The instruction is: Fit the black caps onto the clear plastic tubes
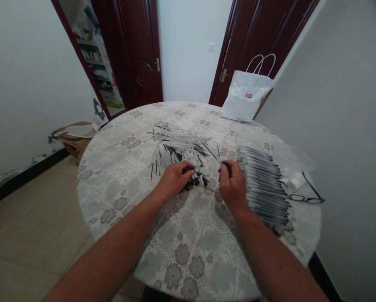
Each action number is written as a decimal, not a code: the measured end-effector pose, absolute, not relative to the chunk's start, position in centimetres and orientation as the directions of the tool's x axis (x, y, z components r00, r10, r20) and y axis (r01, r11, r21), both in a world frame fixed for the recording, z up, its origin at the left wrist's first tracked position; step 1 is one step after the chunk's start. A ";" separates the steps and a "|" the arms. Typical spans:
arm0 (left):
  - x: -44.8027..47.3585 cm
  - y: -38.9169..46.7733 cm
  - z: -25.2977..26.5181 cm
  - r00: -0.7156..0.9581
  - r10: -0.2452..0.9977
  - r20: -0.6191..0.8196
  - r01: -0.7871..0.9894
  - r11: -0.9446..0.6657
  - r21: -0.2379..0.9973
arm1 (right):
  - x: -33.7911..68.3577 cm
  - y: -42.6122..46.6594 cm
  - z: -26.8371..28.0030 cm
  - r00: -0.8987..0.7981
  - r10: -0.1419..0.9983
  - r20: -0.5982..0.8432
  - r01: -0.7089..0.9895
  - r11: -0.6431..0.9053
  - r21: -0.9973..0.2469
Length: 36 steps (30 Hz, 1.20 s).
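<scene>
right hand (232,186) pinching thin stick (218,159), left hand (174,177) fingers curled, can't tell if gripping, loose white sticks (175,140) just beyond them, grey stick row (265,186) right of right fingers

From where I stand, there is one camera, and it is worn on the head of the person at the cloth-covered round table (112,184). It faces forward and downward, over the tabletop. The two forearms (112,247) enter from the bottom edge, very near to it, and the left hand (176,175) and the right hand (232,183) lie close to the centre. The view is quite wide: it reaches the two dark red doors (134,46) behind the table, the tiled floor (33,235) at left and the pale wall (341,105) at right.
</scene>
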<state>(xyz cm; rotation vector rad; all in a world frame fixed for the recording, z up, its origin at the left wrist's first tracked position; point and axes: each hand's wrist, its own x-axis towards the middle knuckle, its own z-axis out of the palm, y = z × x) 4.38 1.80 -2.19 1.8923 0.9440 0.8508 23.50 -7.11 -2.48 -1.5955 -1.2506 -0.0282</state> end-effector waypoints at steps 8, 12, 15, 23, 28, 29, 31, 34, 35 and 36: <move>7.3 -0.1 -2.3 0.652 0.733 0.194 0.648 -0.671 0.360 | 23.8 -6.8 -3.2 0.401 0.696 0.596 0.735 0.143 -0.662; 8.4 -0.7 -2.7 0.667 0.732 0.139 0.697 -0.679 0.232 | 24.0 -6.7 -3.6 0.389 0.701 0.598 0.751 0.135 -0.646; 8.6 -0.8 -3.0 0.661 0.740 0.123 0.708 -0.670 0.224 | 23.9 -6.6 -3.9 0.379 0.714 0.589 0.754 0.131 -0.644; 8.5 -1.0 -3.5 0.627 0.764 0.149 0.705 -0.638 0.310 | 23.7 -6.7 -4.1 0.382 0.745 0.547 0.743 0.104 -0.661; 7.7 0.2 -4.0 0.584 0.783 0.216 0.649 -0.610 0.455 | 23.4 -6.8 -4.0 0.363 0.768 0.528 0.733 0.114 -0.670; 7.5 0.6 -4.0 0.575 0.784 0.233 0.612 -0.601 0.514 | 23.4 -6.8 -4.0 0.360 0.772 0.525 0.730 0.117 -0.673; 7.1 1.4 -3.8 0.560 0.785 0.265 0.504 -0.577 0.643 | 23.2 -6.8 -3.9 0.355 0.777 0.520 0.719 0.128 -0.683; 6.7 2.1 -3.4 0.515 0.815 0.265 0.325 -0.472 0.819 | 22.9 -6.8 -3.8 0.355 0.797 0.489 0.671 0.146 -0.727; 6.7 2.1 -3.3 0.503 0.830 0.241 0.276 -0.419 0.865 | 22.8 -6.8 -3.8 0.351 0.814 0.463 0.639 0.153 -0.754; 6.7 2.0 -3.2 0.500 0.841 0.206 0.240 -0.363 0.900 | 22.6 -6.9 -3.8 0.340 0.836 0.431 0.598 0.161 -0.785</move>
